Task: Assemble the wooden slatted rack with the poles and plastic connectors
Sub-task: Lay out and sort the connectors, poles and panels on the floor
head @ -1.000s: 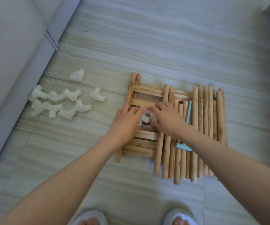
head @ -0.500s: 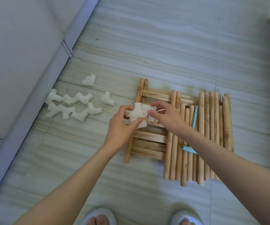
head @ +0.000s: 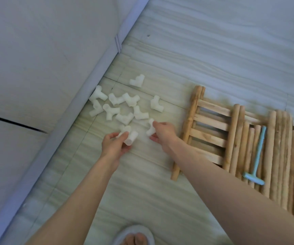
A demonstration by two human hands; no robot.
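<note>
Fingers (head: 123, 137) of left hand (head: 113, 146) curl round a clump of white plastic tube connectors (head: 129, 134), at least two pieces, held just above the floor. Fingers (head: 160, 123) of right hand (head: 164, 133) pinch one more white plastic elbow connector (head: 150, 129), thumb under, index on top. Both hands sit close together, left of the wood parts.

Pale grey striped tile floor (head: 213, 50) carries everything. Light grey sofa-like upholstered block with piped edge (head: 36, 59) fills upper left, its edge running diagonally down to lower left.

Wooden slatted rack panel, flat slats between two round side rails (head: 206, 128), lies flat on the floor right of the right hand; right forearm crosses over its near corner. Row of loose round wooden poles (head: 280, 147) lies side by side, overlapping the panel's right part and running to the frame's right edge. Light blue plastic T-shaped mallet (head: 258, 152) lies on top of the poles, head toward the near end.

Loose pile of white plastic three-way connectors (head: 119, 106) on the floor beside the sofa edge, just beyond the hands; one lone white connector (head: 137, 80) sits apart, farther away. Grey slipper with toes showing (head: 133, 235) at bottom edge.
</note>
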